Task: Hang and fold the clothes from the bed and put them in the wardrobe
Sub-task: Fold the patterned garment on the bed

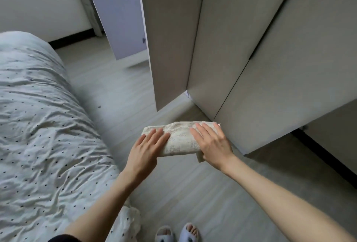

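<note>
Person holding a folded cloth (179,139) in front of the wardrobe (241,63).

Both hands are lying on the cream, patterned cloth above the floor (173,193): the left hand (146,149) is pressing its left end with straight fingers, and the right hand (211,145) is covering the right end, fingers spread flat on top, thumb hidden under the cloth. The cloth is hanging just beside the wardrobe's door edge. The bed (38,125), under a dotted sheet, is sitting to the left. 2 slippers (177,234) are showing below.
</note>
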Demonstrator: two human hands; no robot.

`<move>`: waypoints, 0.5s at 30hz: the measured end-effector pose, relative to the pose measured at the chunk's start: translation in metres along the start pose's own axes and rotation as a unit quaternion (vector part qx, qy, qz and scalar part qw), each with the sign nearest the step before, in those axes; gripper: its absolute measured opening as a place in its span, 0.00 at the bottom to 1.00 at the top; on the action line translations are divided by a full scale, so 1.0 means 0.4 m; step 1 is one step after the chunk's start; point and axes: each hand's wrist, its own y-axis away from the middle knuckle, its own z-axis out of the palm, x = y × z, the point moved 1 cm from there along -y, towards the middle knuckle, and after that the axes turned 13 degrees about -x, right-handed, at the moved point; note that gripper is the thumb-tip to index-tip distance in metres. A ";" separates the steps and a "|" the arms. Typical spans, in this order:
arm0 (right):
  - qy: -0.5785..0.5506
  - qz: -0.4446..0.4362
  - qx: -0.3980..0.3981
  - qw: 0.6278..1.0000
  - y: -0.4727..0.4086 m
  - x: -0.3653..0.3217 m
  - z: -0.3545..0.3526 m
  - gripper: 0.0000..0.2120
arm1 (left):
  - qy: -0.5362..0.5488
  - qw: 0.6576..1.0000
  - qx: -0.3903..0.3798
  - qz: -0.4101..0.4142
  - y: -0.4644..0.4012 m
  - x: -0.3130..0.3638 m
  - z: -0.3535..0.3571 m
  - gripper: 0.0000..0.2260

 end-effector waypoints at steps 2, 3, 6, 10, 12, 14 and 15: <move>0.010 -0.016 0.011 1.000 -0.085 0.012 -0.025 0.31 | 0.001 0.999 0.012 -0.037 -0.038 -0.041 -0.030 0.31; 0.014 -0.025 0.015 0.999 -0.127 0.014 -0.039 0.30 | 0.001 0.998 0.020 -0.054 -0.054 -0.064 -0.046 0.30; 0.035 -0.057 0.037 0.997 -0.255 0.022 -0.088 0.26 | -0.005 0.995 0.050 -0.090 -0.101 -0.136 -0.105 0.31; 0.057 -0.080 0.035 0.995 -0.461 -0.006 -0.160 0.24 | -0.017 0.989 0.078 -0.128 -0.157 -0.281 -0.213 0.31; 0.060 -0.090 0.014 0.994 -0.580 -0.032 -0.192 0.25 | -0.018 0.985 0.089 -0.145 -0.190 -0.373 -0.263 0.30; 0.051 -0.107 -0.012 0.993 -0.711 -0.060 -0.211 0.25 | -0.010 0.983 0.101 -0.155 -0.225 -0.476 -0.300 0.29; 0.044 -0.108 -0.017 0.993 -0.771 -0.074 -0.223 0.24 | -0.004 0.982 0.107 -0.156 -0.243 -0.525 -0.316 0.29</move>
